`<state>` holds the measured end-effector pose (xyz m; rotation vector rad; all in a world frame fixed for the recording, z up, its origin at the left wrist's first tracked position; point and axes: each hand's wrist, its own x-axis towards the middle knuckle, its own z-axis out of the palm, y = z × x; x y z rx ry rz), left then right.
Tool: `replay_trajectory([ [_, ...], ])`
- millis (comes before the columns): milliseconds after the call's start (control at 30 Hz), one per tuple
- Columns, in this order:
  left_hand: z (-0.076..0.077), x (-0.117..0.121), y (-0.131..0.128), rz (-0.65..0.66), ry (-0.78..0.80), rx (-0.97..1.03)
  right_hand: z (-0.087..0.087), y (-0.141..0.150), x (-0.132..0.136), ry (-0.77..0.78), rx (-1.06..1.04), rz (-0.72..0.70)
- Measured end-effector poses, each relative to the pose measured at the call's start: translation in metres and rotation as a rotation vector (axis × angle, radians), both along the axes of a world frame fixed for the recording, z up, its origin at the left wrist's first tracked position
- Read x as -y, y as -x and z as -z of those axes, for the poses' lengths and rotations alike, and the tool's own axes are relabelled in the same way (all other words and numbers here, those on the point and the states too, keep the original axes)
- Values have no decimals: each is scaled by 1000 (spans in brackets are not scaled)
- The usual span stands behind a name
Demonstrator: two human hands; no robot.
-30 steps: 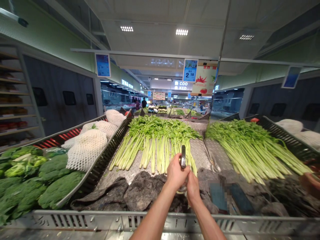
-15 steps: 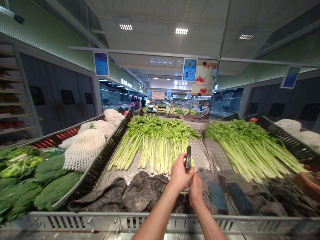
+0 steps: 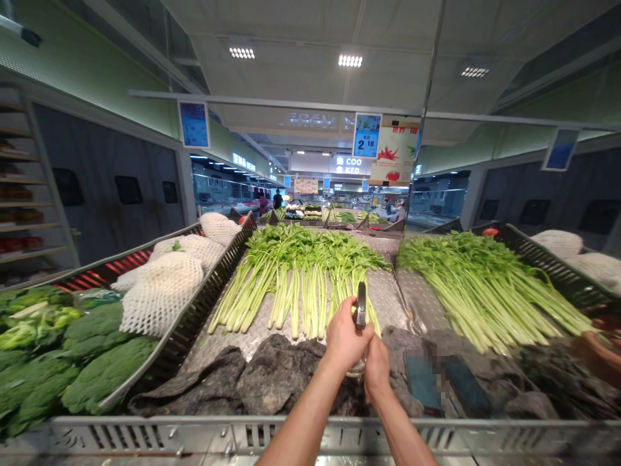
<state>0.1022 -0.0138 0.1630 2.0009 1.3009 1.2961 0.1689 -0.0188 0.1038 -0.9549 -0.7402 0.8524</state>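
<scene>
Both my hands meet in front of the celery at the middle of the view. My left hand (image 3: 347, 333) is closed round the top of what looks like a spray bottle (image 3: 361, 305); its dark head sticks up and points away from me. Wrapped against its lower part from the right is my right hand (image 3: 377, 366). A bit of clear, rounded body shows beneath my hands; the rest is hidden by my fingers. Beyond lies a row of celery (image 3: 295, 285), leaves to the back and pale stalks toward me, on a textured metal shelf (image 3: 255, 340).
Crumpled dark grey cloths (image 3: 276, 375) lie along the front, with a dark flat phone-like thing (image 3: 423, 382) at right. A black crate (image 3: 226, 259) with net-wrapped produce (image 3: 165, 285) and broccoli (image 3: 109, 362) stands left. A mirror (image 3: 480, 285) on the right reflects the celery. Price signs (image 3: 367, 134) hang above.
My hands moved slightly right with the bottle, then a little back left; its dark head tilts a bit differently. The view has shifted slightly. The celery lies as before.
</scene>
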Motion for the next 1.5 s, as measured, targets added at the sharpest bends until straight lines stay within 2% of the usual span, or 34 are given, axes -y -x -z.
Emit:
replay_trajectory([
  [267, -4, -1, 14, -29, -27, 21, -8, 13, -4, -19, 19, -52],
  [667, 4, -6, 46, -147, 9, 9, 2, 46, -14, -19, 75, -89],
  [833, 5, -7, 63, -169, -10, 42, 4, 61, -19, -66, 100, -162],
  [1133, 2, -8, 80, -195, -9, 14, -7, 79, -15, -47, 105, -155],
  [1500, -3, -11, 100, -256, -19, 19, -5, 99, -28, -54, 107, -164],
])
